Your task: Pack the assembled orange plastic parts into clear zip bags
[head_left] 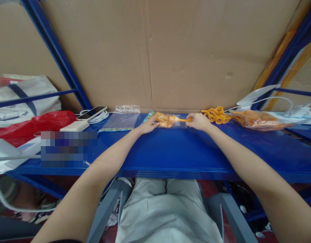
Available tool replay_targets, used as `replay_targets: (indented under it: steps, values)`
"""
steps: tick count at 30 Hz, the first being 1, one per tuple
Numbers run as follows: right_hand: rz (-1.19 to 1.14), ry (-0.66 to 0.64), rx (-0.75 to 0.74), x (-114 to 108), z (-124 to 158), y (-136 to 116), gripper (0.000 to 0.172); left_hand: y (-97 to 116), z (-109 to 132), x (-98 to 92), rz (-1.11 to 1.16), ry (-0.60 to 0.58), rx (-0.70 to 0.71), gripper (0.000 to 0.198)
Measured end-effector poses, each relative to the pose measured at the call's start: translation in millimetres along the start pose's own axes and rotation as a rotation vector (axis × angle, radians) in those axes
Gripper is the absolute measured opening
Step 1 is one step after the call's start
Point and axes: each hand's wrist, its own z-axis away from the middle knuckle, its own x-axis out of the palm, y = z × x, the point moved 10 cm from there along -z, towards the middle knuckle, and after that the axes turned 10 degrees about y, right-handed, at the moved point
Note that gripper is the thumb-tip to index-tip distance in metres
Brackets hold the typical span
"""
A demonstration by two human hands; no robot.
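Observation:
A clear plastic bag (pixel 177 125) lies on the blue shelf with several orange plastic toy horns (pixel 167 119) in it. My left hand (pixel 148 126) is closed on the bag's left end, beside its colourful printed strip (pixel 148 116). At the other end, my right hand (pixel 199 121) pinches the tip of an orange horn that reaches out from the bunch; its fingertips partly hide the piece. Just right of that hand is a pile of loose orange horns (pixel 217 115). A flat clear bag (pixel 121 120) with a printed edge lies to the left.
A larger clear bag of orange pieces (pixel 264 119) lies at the right. On the left are a phone (pixel 92 113), a coiled white cable (pixel 98 118), a white block (pixel 74 126) and a red bag (pixel 51 119). Cardboard (pixel 180 54) stands behind the blue shelf (pixel 175 152).

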Motion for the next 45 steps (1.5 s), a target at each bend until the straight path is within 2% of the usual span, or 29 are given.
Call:
replay_targets:
  steps: [8,11,14,17,22,27,30,33,37,40,45]
  values:
    - [-0.083,0.045,0.050,0,-4,13,0.031,2,0,1.9,0.050,-0.024,-0.060,0.062]
    - [-0.131,0.061,0.020,2,-6,13,0.029,2,-1,4.8,0.078,-0.022,-0.063,0.064]
    - [-0.210,0.042,-0.023,7,-5,7,0.024,2,-3,7.9,0.139,-0.021,-0.067,0.064]
    - [-0.360,-0.027,0.001,14,-1,2,0.019,2,-3,8.5,0.201,-0.010,-0.101,0.062]
    - [-0.764,-0.212,0.270,33,10,2,0.023,5,-1,0.8,0.204,0.055,-0.155,0.054]
    - [-1.083,-0.269,0.550,41,18,5,0.020,4,-1,-9.6,0.162,0.136,-0.193,0.047]
    - [-1.206,-0.313,0.608,44,23,-4,0.023,1,-2,-16.0,0.139,0.193,-0.200,0.042]
    - [-1.263,-0.359,0.611,49,26,-14,0.026,1,-4,-19.3,0.117,0.218,-0.179,0.037]
    - [-1.307,-0.372,0.636,54,28,-15,0.029,4,-6,-24.9,0.048,0.257,-0.118,0.034]
    - [-1.293,-0.377,0.595,54,27,-15,0.028,14,-6,-29.6,-0.023,0.280,-0.024,0.030]
    - [-1.148,-0.381,0.519,52,27,-16,0.023,41,0,-28.8,-0.092,0.235,0.130,0.029]
